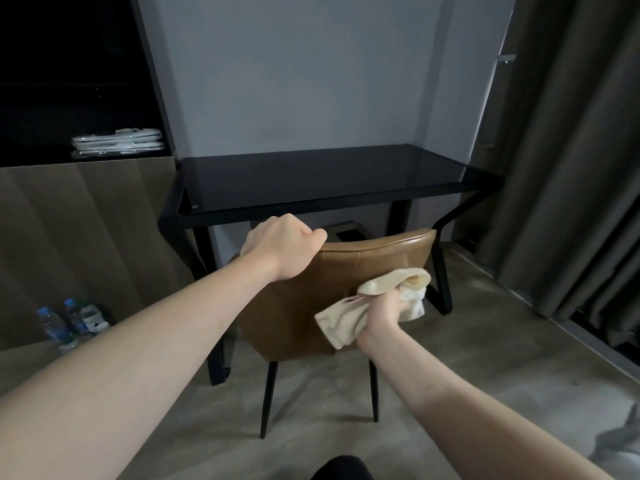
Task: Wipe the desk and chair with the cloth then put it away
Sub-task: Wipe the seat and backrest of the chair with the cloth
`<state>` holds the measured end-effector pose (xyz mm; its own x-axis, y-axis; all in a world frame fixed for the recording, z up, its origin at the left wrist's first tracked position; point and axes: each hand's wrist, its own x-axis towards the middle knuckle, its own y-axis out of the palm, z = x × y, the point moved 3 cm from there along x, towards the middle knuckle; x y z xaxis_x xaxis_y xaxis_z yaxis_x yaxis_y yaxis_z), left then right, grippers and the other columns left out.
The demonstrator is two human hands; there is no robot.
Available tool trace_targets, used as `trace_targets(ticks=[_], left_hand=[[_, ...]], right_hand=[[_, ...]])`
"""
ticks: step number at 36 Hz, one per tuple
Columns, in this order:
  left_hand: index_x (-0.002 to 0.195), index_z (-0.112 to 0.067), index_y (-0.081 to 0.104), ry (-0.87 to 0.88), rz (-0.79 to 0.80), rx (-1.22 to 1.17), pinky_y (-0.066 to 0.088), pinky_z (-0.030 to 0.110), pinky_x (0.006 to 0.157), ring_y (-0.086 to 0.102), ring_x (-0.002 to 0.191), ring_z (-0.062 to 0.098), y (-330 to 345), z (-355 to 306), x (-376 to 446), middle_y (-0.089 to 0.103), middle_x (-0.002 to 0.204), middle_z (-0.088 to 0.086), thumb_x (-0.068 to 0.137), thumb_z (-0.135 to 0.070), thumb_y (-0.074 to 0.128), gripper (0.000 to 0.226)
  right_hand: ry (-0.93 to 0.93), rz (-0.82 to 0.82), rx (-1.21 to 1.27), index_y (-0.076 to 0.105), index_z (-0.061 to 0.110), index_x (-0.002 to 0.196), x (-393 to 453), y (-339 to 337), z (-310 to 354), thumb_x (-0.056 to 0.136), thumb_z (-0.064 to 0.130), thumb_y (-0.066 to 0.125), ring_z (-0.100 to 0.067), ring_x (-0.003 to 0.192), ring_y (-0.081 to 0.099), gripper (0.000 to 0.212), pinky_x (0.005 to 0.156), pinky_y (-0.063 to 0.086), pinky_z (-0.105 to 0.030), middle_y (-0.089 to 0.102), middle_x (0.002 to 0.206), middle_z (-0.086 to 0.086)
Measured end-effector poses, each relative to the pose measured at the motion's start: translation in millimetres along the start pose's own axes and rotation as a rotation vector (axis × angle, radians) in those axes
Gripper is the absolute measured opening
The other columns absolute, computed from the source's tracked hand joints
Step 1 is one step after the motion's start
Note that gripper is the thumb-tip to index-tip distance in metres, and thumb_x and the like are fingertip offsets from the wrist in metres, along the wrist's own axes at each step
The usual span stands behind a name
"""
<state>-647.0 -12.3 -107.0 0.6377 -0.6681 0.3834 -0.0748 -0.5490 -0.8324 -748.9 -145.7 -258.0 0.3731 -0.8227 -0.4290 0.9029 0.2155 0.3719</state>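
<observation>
While the left hand (282,245) curls over the top left corner of the chair (349,268) back, gripping its edge, the right hand (382,311) clutches the cloth (346,318) and holds it against the rear of the brown backrest, toward its right side. One end of the cream cloth bunches up above the fist; the other hangs down to the left of the wrist. Black legs carry the chair, which stands on the floor (467,358) with its back to the camera, just in front of the worktop (325,178). That worktop is black and glossy, set on a black frame against a grey wall.

To the left, a dark shelf (86,160) holds a stack of white packets (117,142), above a wood-faced panel. Water bottles (71,320) stand on the floor beside that panel. A grey curtain (575,161) hangs at the right.
</observation>
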Motion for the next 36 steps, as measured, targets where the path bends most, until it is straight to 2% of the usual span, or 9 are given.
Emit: trace_targets(ticks=[3,6,12,15,19,22,26,31,36], left_hand=[[0.049,-0.016,0.034,-0.016,0.005,0.001,0.031,0.027,0.055,0.042,0.050,0.018,-2,-2,-4,0.038,0.046,-0.004,0.097,-0.041,0.043,0.055],[0.048,-0.018,0.033,-0.022,0.009,-0.002,0.029,0.026,0.054,0.041,0.049,0.016,-3,-3,-6,0.037,0.045,-0.006,0.098,-0.041,0.043,0.056],[0.049,-0.016,0.032,-0.027,0.014,-0.002,0.029,0.026,0.054,0.041,0.049,0.018,-2,-1,-4,0.035,0.043,-0.006,0.095,-0.041,0.042,0.053],[0.051,-0.016,0.031,-0.012,0.007,0.008,0.029,0.027,0.054,0.039,0.049,0.019,1,1,-2,0.033,0.043,-0.005,0.094,-0.040,0.041,0.051],[0.049,-0.016,0.031,0.020,-0.003,0.008,0.027,0.025,0.053,0.036,0.047,0.016,5,5,2,0.029,0.041,-0.005,0.095,-0.038,0.042,0.052],[0.048,-0.017,0.032,0.038,-0.014,0.012,0.026,0.023,0.052,0.035,0.045,0.015,7,7,5,0.029,0.040,-0.005,0.094,-0.037,0.042,0.052],[0.045,-0.018,0.032,0.054,-0.029,0.020,0.025,0.023,0.051,0.036,0.045,0.016,8,8,8,0.029,0.037,-0.006,0.095,-0.037,0.043,0.055],[0.047,-0.016,0.032,0.064,-0.021,0.008,0.025,0.023,0.050,0.033,0.043,0.015,7,7,9,0.028,0.037,-0.005,0.094,-0.037,0.043,0.053],[0.048,-0.016,0.032,0.037,-0.013,-0.014,0.030,0.026,0.053,0.038,0.046,0.016,4,4,5,0.031,0.040,-0.006,0.095,-0.040,0.043,0.054]], right_hand=[[0.053,0.001,0.038,0.046,0.023,0.137,-19,17,-13,0.104,0.048,0.039,-0.027,0.122,0.055,0.042,0.104,0.044,-0.046,0.057,0.133,-0.003],[0.122,-0.088,0.080,0.038,0.014,0.150,-19,18,-13,0.107,0.048,0.039,-0.030,0.134,0.051,0.055,0.116,0.038,-0.046,0.052,0.145,-0.008],[0.006,-0.221,0.121,0.050,0.020,0.136,-3,-1,4,0.067,0.068,0.045,-0.034,0.111,0.065,0.084,0.105,0.049,-0.053,0.065,0.126,-0.011],[-0.043,-0.222,0.112,0.058,0.023,0.121,31,-17,20,0.068,0.070,0.038,-0.030,0.104,0.064,0.074,0.102,0.045,-0.052,0.068,0.112,-0.006],[0.020,-0.137,0.058,0.059,0.043,0.122,111,-39,22,0.062,0.080,0.040,-0.036,0.115,0.059,0.072,0.096,0.040,-0.065,0.062,0.133,0.000],[0.171,-0.209,-0.054,0.058,0.056,0.101,81,-38,39,0.037,0.084,0.029,-0.031,0.114,0.050,0.075,0.091,0.021,-0.076,0.058,0.117,0.013],[0.212,-0.248,-0.026,0.056,0.054,0.102,58,-31,42,0.041,0.094,0.020,-0.032,0.112,0.054,0.081,0.099,0.024,-0.068,0.059,0.120,0.018],[0.199,-0.240,0.043,0.056,0.048,0.094,42,-30,33,0.035,0.068,0.028,-0.031,0.114,0.059,0.068,0.099,0.028,-0.064,0.064,0.118,0.015],[-0.019,-0.256,-0.085,0.064,0.010,0.086,2,-17,12,0.080,0.026,0.055,-0.036,0.084,0.068,0.019,0.089,0.056,-0.048,0.063,0.082,-0.008]])
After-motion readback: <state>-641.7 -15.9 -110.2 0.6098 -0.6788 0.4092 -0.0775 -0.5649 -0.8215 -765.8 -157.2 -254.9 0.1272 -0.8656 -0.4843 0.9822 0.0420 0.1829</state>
